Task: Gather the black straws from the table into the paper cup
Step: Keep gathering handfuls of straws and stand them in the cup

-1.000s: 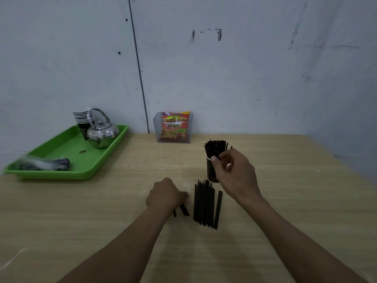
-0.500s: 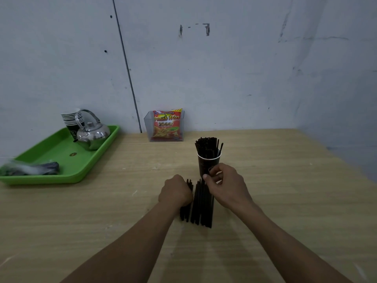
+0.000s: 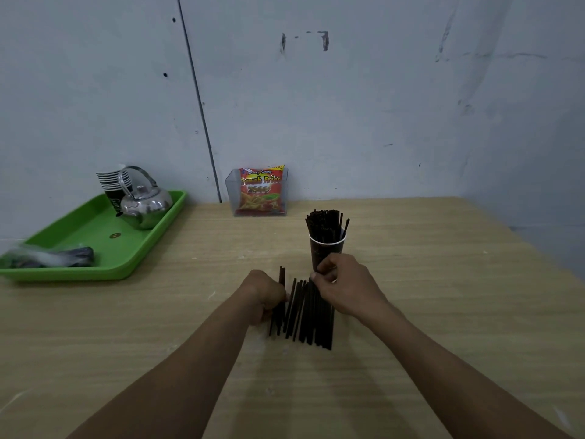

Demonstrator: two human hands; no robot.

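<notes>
**Straws part gathered, both hands at the pile**

Wood-grain table (image 3: 443, 296); one dark paper cup (image 3: 326, 253) centre-far, packed with thin upright cup straws (image 3: 323, 221); loose straws (image 3: 311, 321), a dozen or so, lie flat just near of the cup; left hand (image 3: 264, 296) curled round a thin bundle (image 3: 281, 275), count unclear; right hand (image 3: 343, 286) pinches the pile's far tips; far left, one glossy green plastic tray (image 3: 95, 229) carries one round steel kettle (image 3: 144, 204) and one cup stack (image 3: 110, 182).

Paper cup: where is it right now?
In the head view the paper cup stands near centre, just beyond the right hand and the loose straws lying flat.
</notes>
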